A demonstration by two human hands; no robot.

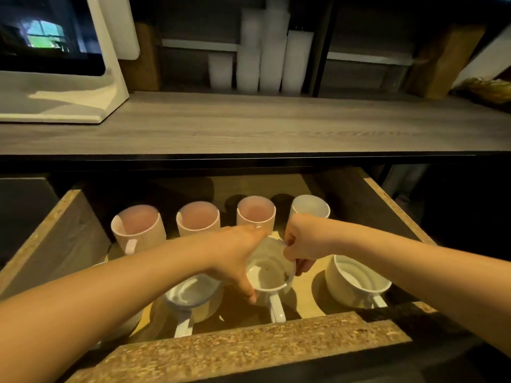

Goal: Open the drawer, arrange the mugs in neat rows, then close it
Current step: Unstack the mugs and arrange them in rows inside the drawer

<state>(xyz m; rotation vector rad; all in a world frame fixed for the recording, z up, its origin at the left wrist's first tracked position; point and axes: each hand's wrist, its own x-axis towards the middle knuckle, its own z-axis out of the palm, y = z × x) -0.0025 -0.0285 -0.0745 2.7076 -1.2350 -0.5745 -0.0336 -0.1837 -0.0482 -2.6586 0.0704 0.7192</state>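
Observation:
The drawer (249, 344) stands pulled open below the counter. Along its back stand several tall mugs, three pinkish ones (138, 228) (197, 217) (255, 210) and a white one (311, 205). In front sit wide white mugs: one at the left (193, 295), one in the middle (269, 275) and one at the right (356, 279), handles toward me. My left hand (235, 252) grips the middle mug's left rim. My right hand (304, 240) pinches its right rim. A dark speck lies inside that mug.
The grey wooden counter (262, 125) overhangs the drawer's back. A white screen stand (63, 87) sits at the counter's left. Stacks of white cups (265, 59) stand on the shelf behind. The drawer's chipboard side walls (44, 233) (395, 211) bound the mugs.

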